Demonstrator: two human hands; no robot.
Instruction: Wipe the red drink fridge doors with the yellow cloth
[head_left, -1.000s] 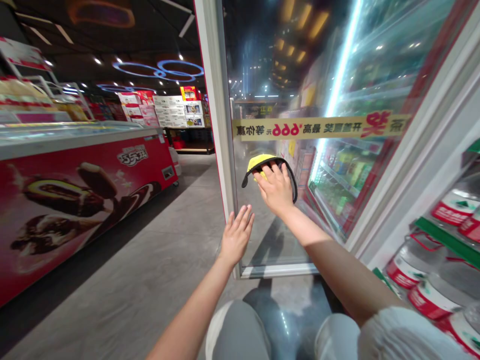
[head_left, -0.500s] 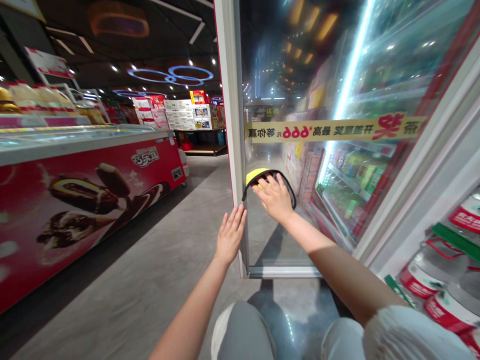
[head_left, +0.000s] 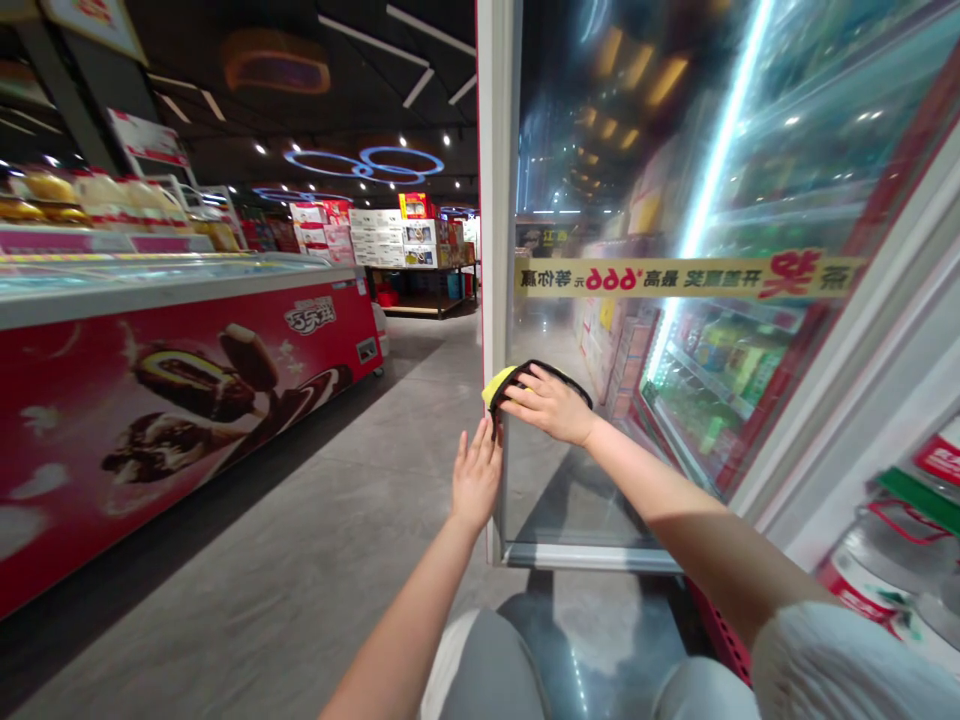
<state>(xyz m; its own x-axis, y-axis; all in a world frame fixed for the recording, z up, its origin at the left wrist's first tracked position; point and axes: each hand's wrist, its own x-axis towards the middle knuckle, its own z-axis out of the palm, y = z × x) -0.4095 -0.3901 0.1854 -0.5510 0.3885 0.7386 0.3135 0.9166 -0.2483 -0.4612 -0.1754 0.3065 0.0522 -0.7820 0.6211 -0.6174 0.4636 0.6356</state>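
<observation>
A glass door (head_left: 555, 490) with a pale frame (head_left: 495, 200) stands swung out in front of me. Under my right hand (head_left: 551, 405), a yellow and dark cleaning cloth with black edging (head_left: 498, 386) is pressed to the glass near the frame. The fingers lie over the cloth, and part of it reaches onto the frame. My left hand (head_left: 477, 482) rests against the outer side of the door frame, just below the cloth, with its fingers stretched out and holding nothing. A yellow strip with mirrored lettering (head_left: 675, 280) crosses the glass above both hands.
A red ice-cream chest freezer (head_left: 247, 420) stands at the left, across a grey floor (head_left: 360, 500). Large water bottles (head_left: 862, 560) are stacked close at the right. Through the glass show lit drink shelves (head_left: 720, 350). Stacked boxes (head_left: 390, 238) sit on a rack farther back.
My right hand has slid the cloth left and slightly down, from the glass onto the frame edge. The hand has turned more sideways. The left hand stays at the frame; the view has shifted left.
</observation>
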